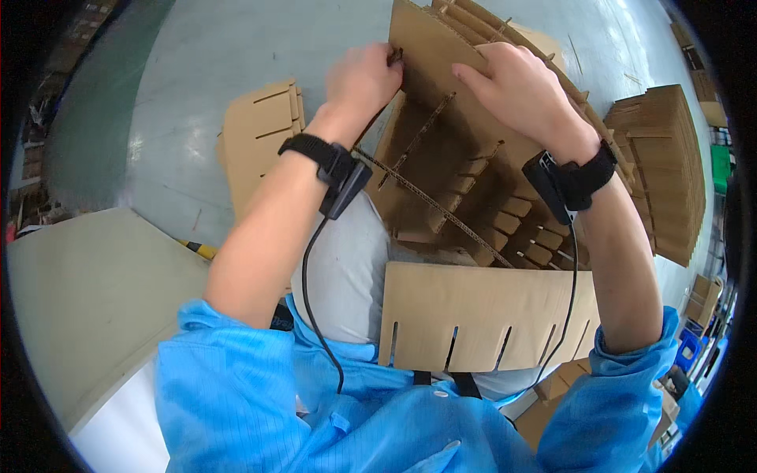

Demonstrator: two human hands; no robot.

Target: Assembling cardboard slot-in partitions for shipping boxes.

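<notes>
My left hand point(363, 79) pinches the upper left corner of a slotted brown cardboard strip point(441, 55). My right hand point(516, 87) lies on the same strip farther right, fingers curled over its top edge. The strip stands in a cardboard divider grid point(465, 197) of crossed slotted strips, which rests tilted against my lap. A black band with a small device and cable wraps each wrist. Another slotted cardboard strip point(481, 315) lies flat across my lap, slots toward me.
A stack of slotted strips point(260, 134) lies on the grey floor at the left. A tall stack of cardboard pieces point(670, 165) stands at the right. A pale flat board point(87, 292) sits at the lower left. Boxes and blue bins crowd the right edge.
</notes>
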